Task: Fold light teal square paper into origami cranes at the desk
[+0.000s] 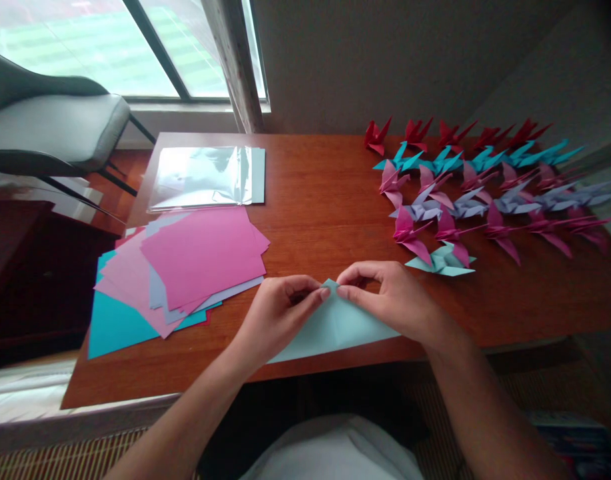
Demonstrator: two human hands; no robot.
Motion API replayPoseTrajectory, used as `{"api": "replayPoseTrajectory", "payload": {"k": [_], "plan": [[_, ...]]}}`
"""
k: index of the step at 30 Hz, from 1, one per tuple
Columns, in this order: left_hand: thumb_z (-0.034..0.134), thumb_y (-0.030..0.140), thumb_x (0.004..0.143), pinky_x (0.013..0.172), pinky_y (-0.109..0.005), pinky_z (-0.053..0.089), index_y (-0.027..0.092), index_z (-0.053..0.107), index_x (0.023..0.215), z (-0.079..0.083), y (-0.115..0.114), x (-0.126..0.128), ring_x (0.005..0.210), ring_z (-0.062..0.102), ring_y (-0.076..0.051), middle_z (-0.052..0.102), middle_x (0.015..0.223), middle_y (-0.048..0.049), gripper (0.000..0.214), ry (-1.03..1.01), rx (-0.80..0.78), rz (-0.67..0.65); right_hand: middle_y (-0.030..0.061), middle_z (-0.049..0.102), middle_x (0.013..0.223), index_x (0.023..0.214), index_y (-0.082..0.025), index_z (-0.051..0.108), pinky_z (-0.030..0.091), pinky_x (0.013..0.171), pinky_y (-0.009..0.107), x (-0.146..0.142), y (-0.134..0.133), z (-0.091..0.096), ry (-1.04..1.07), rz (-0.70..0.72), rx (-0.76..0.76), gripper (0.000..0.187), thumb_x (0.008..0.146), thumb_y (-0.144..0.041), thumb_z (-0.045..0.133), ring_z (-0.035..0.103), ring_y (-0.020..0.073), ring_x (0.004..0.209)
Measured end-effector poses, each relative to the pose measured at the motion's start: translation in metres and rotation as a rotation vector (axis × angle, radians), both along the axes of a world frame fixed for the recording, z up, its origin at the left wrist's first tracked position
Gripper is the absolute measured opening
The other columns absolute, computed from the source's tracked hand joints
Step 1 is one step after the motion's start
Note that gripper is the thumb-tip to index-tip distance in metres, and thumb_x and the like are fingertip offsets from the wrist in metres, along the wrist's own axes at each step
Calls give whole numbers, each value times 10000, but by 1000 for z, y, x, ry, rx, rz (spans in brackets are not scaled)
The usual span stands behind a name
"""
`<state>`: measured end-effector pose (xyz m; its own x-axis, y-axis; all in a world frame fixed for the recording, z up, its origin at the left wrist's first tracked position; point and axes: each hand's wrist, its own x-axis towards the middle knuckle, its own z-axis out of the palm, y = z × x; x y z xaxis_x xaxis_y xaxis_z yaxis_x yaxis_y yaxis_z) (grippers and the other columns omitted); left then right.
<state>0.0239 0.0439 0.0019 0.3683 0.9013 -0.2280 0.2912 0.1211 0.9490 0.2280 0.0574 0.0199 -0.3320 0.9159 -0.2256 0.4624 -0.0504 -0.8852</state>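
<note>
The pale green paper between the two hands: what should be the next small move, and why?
Probably line up the far corner of the pale green paper before pressing any crease: the left hand and the right hand pinch it on either side of that tip, and whether its edges meet exactly there is too small to tell.

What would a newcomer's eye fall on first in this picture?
Probably the colourful rows of origami cranes on the right of the wooden table, with one mint origami piece in front. Next, the fanned paper sheets at the left, magenta on top. Between them, at the near edge, left hand and right hand pinch a folded mint sheet near its far corner.
</note>
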Motion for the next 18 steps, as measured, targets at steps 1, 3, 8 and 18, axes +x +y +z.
{"api": "replayPoseTrajectory", "payload": {"k": [1, 3, 8, 18], "plan": [[620, 421, 922, 551, -216, 350, 116, 735, 800, 0, 0, 0, 629, 468, -121, 599, 675, -12, 348, 1, 4, -1, 18, 768, 834, 815, -197, 743, 490, 681, 256, 0, 0, 0, -4, -1, 2, 88, 859, -229, 674, 687, 164, 764], [613, 425, 926, 553, -216, 356, 117, 737, 807, 1, 0, 0, 629, 475, -123, 611, 681, -15, 353, 7, 13, -1, 17, 770, 841, 823, -200, 746, 490, 685, 256, 1, 0, 0, -6, 1, 7, 86, 861, -230, 675, 690, 166, 774], [589, 416, 942, 516, -206, 336, 124, 717, 770, 0, 2, 2, 582, 458, -106, 583, 635, 7, 362, 50, 69, -16, 9, 763, 820, 826, -202, 741, 476, 651, 248, 1, 0, 0, -20, 18, 18, 84, 868, -223, 671, 683, 160, 751], [538, 221, 968, 816, -371, 530, 141, 675, 1192, 5, -18, 5, 990, 695, -273, 740, 1162, -130, 275, 705, 763, 71, 26, 758, 856, 831, -205, 720, 483, 752, 297, -10, 11, -21, -191, -29, 231, 112, 898, -181, 634, 680, 180, 796]]}}
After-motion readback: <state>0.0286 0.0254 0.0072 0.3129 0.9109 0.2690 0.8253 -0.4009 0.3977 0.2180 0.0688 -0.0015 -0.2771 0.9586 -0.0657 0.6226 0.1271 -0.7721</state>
